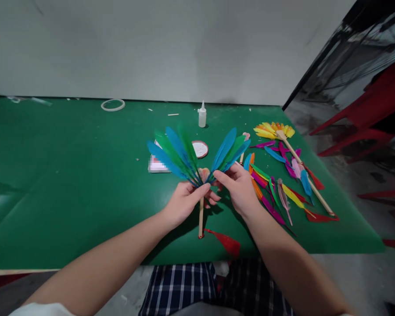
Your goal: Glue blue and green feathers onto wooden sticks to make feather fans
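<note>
Blue and green feathers [177,151] fan out on the left, their quill ends pinched by the thumb and fingers of my left hand [186,202]. My right hand [242,188] grips more blue and green feathers [228,151] near their lower ends. Both bunches meet over the pinkish head [204,174] of a small fan with a wooden handle [201,217]. A red tassel [228,242] hangs from the handle's lower end. My fingers partly cover the fan head, so I cannot tell whether the feathers are fixed to it.
On the green table [69,188] stand a white glue bottle [202,117] and a round white disc [200,149]. Loose coloured feathers [266,186] lie to the right beside a yellow feather fan [274,130]. A tape ring [113,105] lies far back, before a pale wall [134,48].
</note>
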